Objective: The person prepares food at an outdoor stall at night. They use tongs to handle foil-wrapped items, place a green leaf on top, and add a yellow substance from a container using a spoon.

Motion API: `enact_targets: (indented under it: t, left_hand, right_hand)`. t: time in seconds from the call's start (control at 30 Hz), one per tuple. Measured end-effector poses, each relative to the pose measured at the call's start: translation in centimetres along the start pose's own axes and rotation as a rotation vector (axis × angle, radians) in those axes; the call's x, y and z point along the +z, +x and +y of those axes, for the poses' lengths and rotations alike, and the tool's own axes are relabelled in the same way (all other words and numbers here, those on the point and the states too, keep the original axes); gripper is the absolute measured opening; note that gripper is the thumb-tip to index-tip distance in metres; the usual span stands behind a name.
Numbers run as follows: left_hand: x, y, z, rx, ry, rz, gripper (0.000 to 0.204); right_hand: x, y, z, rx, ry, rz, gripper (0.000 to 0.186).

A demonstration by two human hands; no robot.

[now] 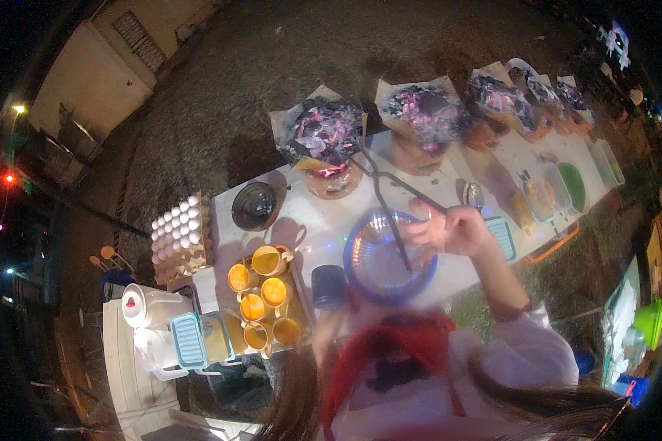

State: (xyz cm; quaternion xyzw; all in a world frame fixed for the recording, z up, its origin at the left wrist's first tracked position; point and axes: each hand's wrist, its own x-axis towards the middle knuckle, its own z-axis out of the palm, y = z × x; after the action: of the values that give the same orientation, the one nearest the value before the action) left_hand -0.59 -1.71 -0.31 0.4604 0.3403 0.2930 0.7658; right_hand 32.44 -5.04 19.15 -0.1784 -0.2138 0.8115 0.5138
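My right hand [449,228] grips long black metal tongs [382,198] over a blue-rimmed clear bowl [364,272]. The tongs reach up to the nearest charcoal brazier [316,132], whose paper-lined top holds glowing coals. My left hand [326,329] is low in the centre, just below a dark cup [329,287]; its fingers are too blurred and hidden to tell whether they hold it. Several mugs of yellow liquid [272,292] stand on a tray left of the cup. A dark bowl [251,206] is behind them.
More braziers [423,110] line the white table's [235,250] far edge. Egg trays [176,242], pitchers [154,309] and a blue-lidded container [187,342] are at left; food containers [548,195] at right. A wall [88,66] rises beyond, upper left.
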Motion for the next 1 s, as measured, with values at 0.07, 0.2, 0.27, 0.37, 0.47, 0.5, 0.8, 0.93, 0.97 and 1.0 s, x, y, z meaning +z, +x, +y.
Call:
enact_targets:
  t: [0.07,0.2,0.27,0.37,0.47,0.5,0.8,0.93,0.97,1.0]
  left_hand:
    - [0.1,0.3,-0.2,0.006,0.047,-0.012,0.033]
    - [0.5,1.4,0.1,0.013,0.190,-0.062,0.034]
    - [0.7,1.8,0.5,0.037,0.117,-0.101,0.034]
    - [0.9,1.9,1.0,0.039,0.111,-0.121,0.035]
    - [1.0,1.7,1.4,0.034,0.110,-0.122,0.035]
    - [1.0,1.7,1.5,0.033,0.107,-0.119,0.035]
    - [1.7,1.7,1.7,0.041,0.086,-0.161,0.036]
    - [1.9,2.9,1.5,0.065,0.104,-0.221,0.037]
    - [2.0,3.2,1.3,0.070,0.116,-0.228,0.037]
    - [2.0,3.5,1.1,0.057,0.217,-0.213,0.037]
  right_hand:
    - [0.0,-0.2,-0.4,0.022,0.066,-0.002,0.055]
    - [-0.3,0.7,-1.4,-0.009,0.027,-0.012,0.052]
    - [-0.6,1.3,-2.0,-0.010,0.024,0.008,0.051]
    - [-1.0,2.5,-2.9,0.002,0.092,-0.020,0.046]
    - [-1.3,2.9,-2.8,-0.021,0.119,0.030,0.042]
    - [-1.4,3.0,-2.6,-0.034,0.119,0.061,0.041]
    - [-2.2,0.5,-0.7,-0.068,-0.217,0.163,0.044]
    - [-1.9,-5.1,-0.1,-0.083,-0.135,0.185,0.049]
    - [-2.2,-6.2,-0.2,-0.073,-0.091,0.173,0.050]
    - [-2.6,-7.3,-0.3,-0.080,-0.109,0.192,0.051]
